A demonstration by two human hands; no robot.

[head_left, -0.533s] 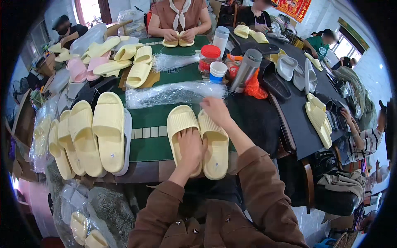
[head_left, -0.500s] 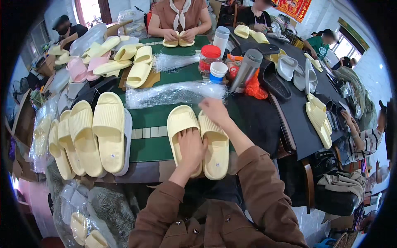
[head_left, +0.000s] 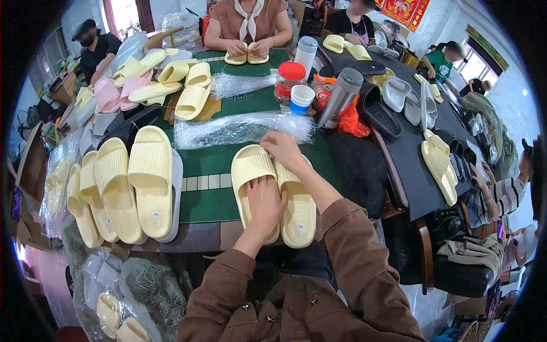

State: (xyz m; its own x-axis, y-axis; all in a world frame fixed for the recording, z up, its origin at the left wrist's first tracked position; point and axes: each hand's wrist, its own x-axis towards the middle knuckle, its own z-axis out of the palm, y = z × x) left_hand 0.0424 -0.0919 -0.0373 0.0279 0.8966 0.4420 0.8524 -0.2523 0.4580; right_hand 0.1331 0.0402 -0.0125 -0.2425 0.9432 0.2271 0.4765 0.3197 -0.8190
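A pair of pale yellow slide slippers stands in front of me at the table's near edge, a left slipper (head_left: 250, 165) and a right slipper (head_left: 298, 219), side by side with toes pointing away. My left hand (head_left: 264, 202) grips the left slipper, its fingers tucked under the ribbed strap and partly hidden, the thumb along the inner side. Over the toes, between the two slippers, my right hand (head_left: 282, 149) is closed in a pinch; whatever is in its fingertips is too fine to make out. Just beyond lies a bundle of clear plastic strands (head_left: 239, 130).
Several yellow slippers (head_left: 149, 182) lean in a row at my left. Behind them are pink slippers (head_left: 106, 96) and more yellow ones. A red-lidded jar (head_left: 290, 80), a white-and-blue cup (head_left: 301, 100) and a steel tumbler (head_left: 341, 97) stand ahead right. Co-workers sit around the tables.
My right hand has moved slightly left and nearer, from beyond the right slipper's toe to over the gap between the toes. My left hand stays at the left slipper.
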